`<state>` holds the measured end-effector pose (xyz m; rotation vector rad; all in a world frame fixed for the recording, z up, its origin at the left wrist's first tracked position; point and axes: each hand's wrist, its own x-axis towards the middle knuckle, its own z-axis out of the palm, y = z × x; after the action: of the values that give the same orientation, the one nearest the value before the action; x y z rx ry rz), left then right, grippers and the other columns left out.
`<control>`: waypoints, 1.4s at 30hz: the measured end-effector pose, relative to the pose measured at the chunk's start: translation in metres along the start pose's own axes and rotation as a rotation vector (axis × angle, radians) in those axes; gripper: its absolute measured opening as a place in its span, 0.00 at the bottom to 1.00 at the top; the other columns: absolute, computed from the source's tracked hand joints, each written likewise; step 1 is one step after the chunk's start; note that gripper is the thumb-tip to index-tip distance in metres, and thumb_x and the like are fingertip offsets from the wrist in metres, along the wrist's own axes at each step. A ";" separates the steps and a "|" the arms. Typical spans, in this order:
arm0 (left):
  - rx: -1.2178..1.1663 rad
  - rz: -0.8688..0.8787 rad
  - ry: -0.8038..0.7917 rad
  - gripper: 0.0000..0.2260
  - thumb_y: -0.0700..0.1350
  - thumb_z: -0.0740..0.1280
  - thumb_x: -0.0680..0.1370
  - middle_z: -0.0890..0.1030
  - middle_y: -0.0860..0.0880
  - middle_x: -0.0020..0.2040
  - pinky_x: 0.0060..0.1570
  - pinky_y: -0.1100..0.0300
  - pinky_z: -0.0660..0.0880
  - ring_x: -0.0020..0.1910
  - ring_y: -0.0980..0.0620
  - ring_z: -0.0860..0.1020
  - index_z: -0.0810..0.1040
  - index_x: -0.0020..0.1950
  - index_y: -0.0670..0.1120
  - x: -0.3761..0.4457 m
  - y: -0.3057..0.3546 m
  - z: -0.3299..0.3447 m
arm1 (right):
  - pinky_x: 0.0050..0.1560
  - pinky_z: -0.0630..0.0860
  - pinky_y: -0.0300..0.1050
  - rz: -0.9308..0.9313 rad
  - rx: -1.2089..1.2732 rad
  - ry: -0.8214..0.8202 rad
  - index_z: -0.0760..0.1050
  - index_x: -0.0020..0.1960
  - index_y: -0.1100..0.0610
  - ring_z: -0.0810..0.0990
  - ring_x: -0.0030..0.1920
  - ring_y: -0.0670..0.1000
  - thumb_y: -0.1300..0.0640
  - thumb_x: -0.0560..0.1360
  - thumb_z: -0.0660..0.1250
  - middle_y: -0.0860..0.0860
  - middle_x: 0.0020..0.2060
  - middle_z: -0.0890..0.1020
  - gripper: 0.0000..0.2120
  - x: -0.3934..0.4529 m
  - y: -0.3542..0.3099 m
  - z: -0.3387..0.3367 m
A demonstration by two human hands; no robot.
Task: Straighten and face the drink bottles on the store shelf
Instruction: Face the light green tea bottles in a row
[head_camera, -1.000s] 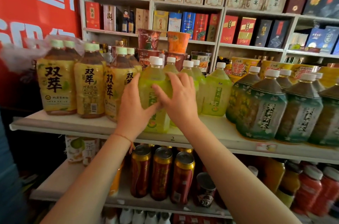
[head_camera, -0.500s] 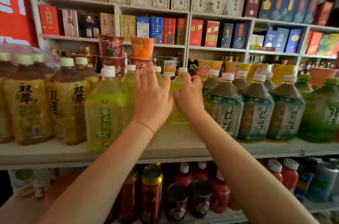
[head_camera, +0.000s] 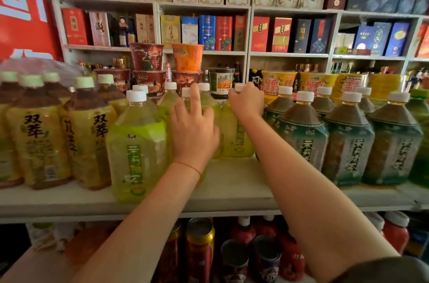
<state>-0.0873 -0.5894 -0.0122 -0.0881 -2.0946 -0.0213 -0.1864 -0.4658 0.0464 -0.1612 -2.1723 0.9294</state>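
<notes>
On shelf (head_camera: 232,192), head view, left to right: amber bottles (head_camera: 37,143) with pale green caps; pale green bottles, front one (head_camera: 137,150) near the edge with label facing out; dark green bottles (head_camera: 348,143) with white caps. Left hand (head_camera: 193,134): fingers straight and spread, palm laid against a far green bottle (head_camera: 210,106) set back in the row; red string at the wrist. Right hand (head_camera: 247,102): fingers curled over the cap and neck of a neighbouring green bottle (head_camera: 234,141), gripping it upright, just left of the dark green row. Behind: noodle cups (head_camera: 188,57), stacked. Far wall: boxed goods (head_camera: 282,34) on shelving. Below: cans (head_camera: 199,252) and red bottles (head_camera: 394,231).
</notes>
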 end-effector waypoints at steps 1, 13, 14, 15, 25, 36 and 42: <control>-0.001 -0.001 0.007 0.08 0.47 0.70 0.73 0.67 0.37 0.76 0.66 0.39 0.71 0.66 0.30 0.72 0.82 0.49 0.44 0.000 0.000 0.000 | 0.45 0.81 0.52 -0.005 0.004 -0.006 0.76 0.52 0.58 0.80 0.49 0.54 0.46 0.77 0.66 0.52 0.45 0.80 0.15 0.001 0.000 0.000; 0.013 -0.010 0.014 0.07 0.46 0.73 0.72 0.69 0.38 0.75 0.62 0.41 0.74 0.63 0.31 0.74 0.83 0.47 0.45 0.000 0.000 0.000 | 0.32 0.70 0.44 -0.021 0.101 -0.053 0.73 0.50 0.57 0.76 0.37 0.50 0.46 0.80 0.64 0.50 0.38 0.77 0.14 -0.018 -0.004 -0.027; 0.023 -0.010 0.009 0.07 0.46 0.74 0.72 0.69 0.38 0.75 0.62 0.41 0.74 0.63 0.31 0.75 0.83 0.47 0.46 0.000 0.000 0.000 | 0.31 0.69 0.43 -0.024 0.109 -0.068 0.74 0.48 0.57 0.76 0.36 0.49 0.47 0.80 0.64 0.49 0.36 0.77 0.13 -0.018 -0.006 -0.032; 0.033 -0.011 0.000 0.06 0.46 0.74 0.73 0.69 0.38 0.75 0.62 0.41 0.74 0.63 0.31 0.75 0.83 0.47 0.46 0.000 0.000 0.000 | 0.30 0.69 0.42 -0.019 0.114 -0.094 0.75 0.46 0.58 0.76 0.35 0.49 0.48 0.80 0.64 0.49 0.35 0.77 0.13 -0.017 -0.007 -0.035; -0.165 -0.096 -0.047 0.30 0.45 0.68 0.77 0.58 0.37 0.79 0.67 0.40 0.70 0.71 0.35 0.68 0.62 0.77 0.44 0.000 0.002 -0.011 | 0.28 0.65 0.42 -0.109 0.156 -0.241 0.68 0.35 0.57 0.67 0.28 0.48 0.53 0.77 0.64 0.49 0.29 0.70 0.15 -0.052 -0.010 -0.077; -0.390 -0.282 -0.331 0.56 0.59 0.77 0.70 0.70 0.36 0.72 0.61 0.44 0.75 0.66 0.36 0.73 0.41 0.82 0.44 0.022 -0.003 -0.029 | 0.38 0.77 0.48 -0.111 0.139 -0.211 0.72 0.52 0.54 0.77 0.39 0.49 0.46 0.76 0.65 0.47 0.39 0.77 0.12 -0.080 -0.004 -0.092; -0.413 -0.214 -0.196 0.47 0.57 0.76 0.72 0.72 0.40 0.68 0.52 0.49 0.77 0.62 0.39 0.76 0.52 0.80 0.43 0.002 -0.002 -0.042 | 0.37 0.74 0.46 -0.142 0.146 -0.177 0.73 0.50 0.54 0.77 0.38 0.48 0.48 0.77 0.64 0.46 0.38 0.77 0.10 -0.087 0.000 -0.094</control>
<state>-0.0523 -0.5933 0.0110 -0.1185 -2.2583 -0.5962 -0.0600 -0.4459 0.0372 0.1494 -2.2318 1.0495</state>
